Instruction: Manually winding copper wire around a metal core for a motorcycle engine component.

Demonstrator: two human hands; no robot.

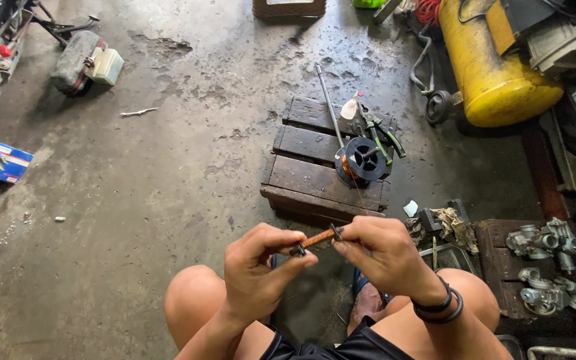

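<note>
Left hand (259, 267) and right hand (378, 253) pinching opposite ends of coil (317, 239); axis rising rightward, wire running to spool (363, 160).

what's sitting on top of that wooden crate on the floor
On the wooden crate lie a wire spool, green-handled pliers, a metal rod and a small bottle. The surface beneath them is hidden.

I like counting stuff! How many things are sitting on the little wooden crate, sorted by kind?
Black spool of copper wire: 1
Green-handled pliers: 1
Long metal rod: 1
Small white bottle with red cap: 1
Total: 4 on the wooden crate

The wire-wrapped rod isn't counted; the left hand and right hand pinch it.
</note>
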